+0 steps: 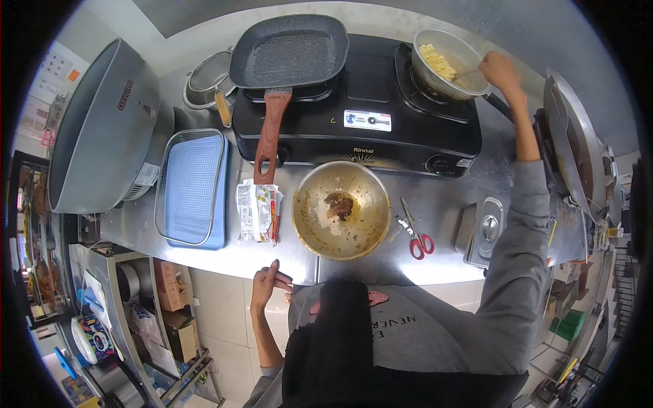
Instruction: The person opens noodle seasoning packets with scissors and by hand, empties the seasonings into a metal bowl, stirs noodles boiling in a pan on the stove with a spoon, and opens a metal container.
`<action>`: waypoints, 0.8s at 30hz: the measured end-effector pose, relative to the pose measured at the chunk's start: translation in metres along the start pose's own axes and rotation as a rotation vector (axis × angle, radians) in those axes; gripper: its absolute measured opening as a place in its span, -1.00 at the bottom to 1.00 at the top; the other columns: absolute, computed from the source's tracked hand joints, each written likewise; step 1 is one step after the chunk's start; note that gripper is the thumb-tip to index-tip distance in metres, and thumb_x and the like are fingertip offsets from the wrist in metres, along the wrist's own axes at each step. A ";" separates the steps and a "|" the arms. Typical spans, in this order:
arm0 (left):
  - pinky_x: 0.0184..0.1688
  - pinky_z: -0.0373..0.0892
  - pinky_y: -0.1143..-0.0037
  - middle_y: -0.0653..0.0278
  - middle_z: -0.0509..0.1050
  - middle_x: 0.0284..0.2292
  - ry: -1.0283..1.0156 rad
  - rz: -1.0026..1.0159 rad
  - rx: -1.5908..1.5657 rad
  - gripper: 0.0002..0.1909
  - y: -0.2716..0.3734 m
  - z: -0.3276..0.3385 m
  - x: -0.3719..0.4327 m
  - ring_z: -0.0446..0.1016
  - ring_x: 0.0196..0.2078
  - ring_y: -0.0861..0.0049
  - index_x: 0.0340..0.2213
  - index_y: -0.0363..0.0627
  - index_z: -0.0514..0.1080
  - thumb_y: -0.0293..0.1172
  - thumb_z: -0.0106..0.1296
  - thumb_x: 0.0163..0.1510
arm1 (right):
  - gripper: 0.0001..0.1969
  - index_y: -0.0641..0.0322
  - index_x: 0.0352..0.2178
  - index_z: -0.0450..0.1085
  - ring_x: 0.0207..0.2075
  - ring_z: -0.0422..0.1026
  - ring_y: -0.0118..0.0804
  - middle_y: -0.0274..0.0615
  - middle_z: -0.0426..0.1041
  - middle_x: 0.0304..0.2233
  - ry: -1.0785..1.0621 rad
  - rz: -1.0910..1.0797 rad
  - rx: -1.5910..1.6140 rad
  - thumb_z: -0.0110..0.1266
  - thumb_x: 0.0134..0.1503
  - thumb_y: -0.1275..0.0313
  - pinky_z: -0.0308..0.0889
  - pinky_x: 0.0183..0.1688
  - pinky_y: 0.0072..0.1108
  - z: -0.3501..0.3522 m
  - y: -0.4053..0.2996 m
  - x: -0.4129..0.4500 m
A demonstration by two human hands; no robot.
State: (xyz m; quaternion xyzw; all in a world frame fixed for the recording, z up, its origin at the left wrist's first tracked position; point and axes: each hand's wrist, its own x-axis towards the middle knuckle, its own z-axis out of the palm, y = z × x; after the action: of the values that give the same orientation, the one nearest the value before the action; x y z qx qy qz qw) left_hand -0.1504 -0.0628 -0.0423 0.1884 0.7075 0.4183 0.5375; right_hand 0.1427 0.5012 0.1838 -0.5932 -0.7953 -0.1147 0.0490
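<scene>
My right hand [497,74] is closed on a utensil whose end reaches into the saucepan [427,86] on the right burner. Yellow instant noodles [437,61] sit in liquid in that pan. Near the counter's front edge, my left hand [270,281] holds a dark, flat object, probably a phone, partly hidden by the fingers. Between my arms stands a metal mixing bowl [312,224] with brown paste at its bottom. Left of the bowl lies an opened food wrapper [258,214]; to its right are red-handled scissors [419,244] beside small scraps.
A black two-burner gas stove [306,133] carries a square grill pan [291,56] on its left burner, wooden-look handle towards me. Further left are a wire basket on a blue tray [220,239], a strainer [210,71] and a large grey container [97,137]. A lidded steel container [491,229] stands right.
</scene>
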 end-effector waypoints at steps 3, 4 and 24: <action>-0.58 0.41 0.57 0.01 0.45 -0.69 -0.026 0.004 -0.009 -0.35 0.000 -0.001 0.002 0.46 -0.70 0.37 -0.66 -0.48 0.42 -0.06 -0.28 0.17 | -0.68 0.27 -0.31 0.41 -0.18 0.37 0.18 0.16 0.41 -0.27 -0.008 0.044 0.127 -0.15 -0.05 0.34 0.27 -0.15 -0.19 0.026 0.007 0.016; -0.58 0.41 0.57 0.01 0.45 -0.69 -0.026 0.013 -0.021 -0.35 -0.001 -0.001 0.003 0.46 -0.70 0.37 -0.66 -0.48 0.42 -0.06 -0.28 0.18 | -0.68 0.23 -0.30 0.42 -0.19 0.37 0.17 0.12 0.42 -0.27 0.031 0.055 0.167 -0.14 -0.05 0.32 0.27 -0.15 -0.19 0.029 0.008 0.017; -0.57 0.39 0.59 0.03 0.46 -0.68 -0.011 0.027 -0.020 -0.36 -0.004 -0.003 0.001 0.47 -0.69 0.39 -0.66 -0.47 0.43 -0.08 -0.29 0.18 | -0.82 0.18 -0.45 0.41 -0.26 0.28 -0.14 -0.20 0.37 -0.41 0.414 -0.622 -0.114 -0.12 -0.11 0.56 0.24 -0.21 -0.40 -0.010 -0.025 -0.021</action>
State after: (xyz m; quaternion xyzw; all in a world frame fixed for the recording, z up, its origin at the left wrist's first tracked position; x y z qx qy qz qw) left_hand -0.1528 -0.0657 -0.0462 0.1951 0.6978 0.4315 0.5375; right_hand 0.1243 0.4720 0.1859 -0.2895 -0.9030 -0.2857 0.1385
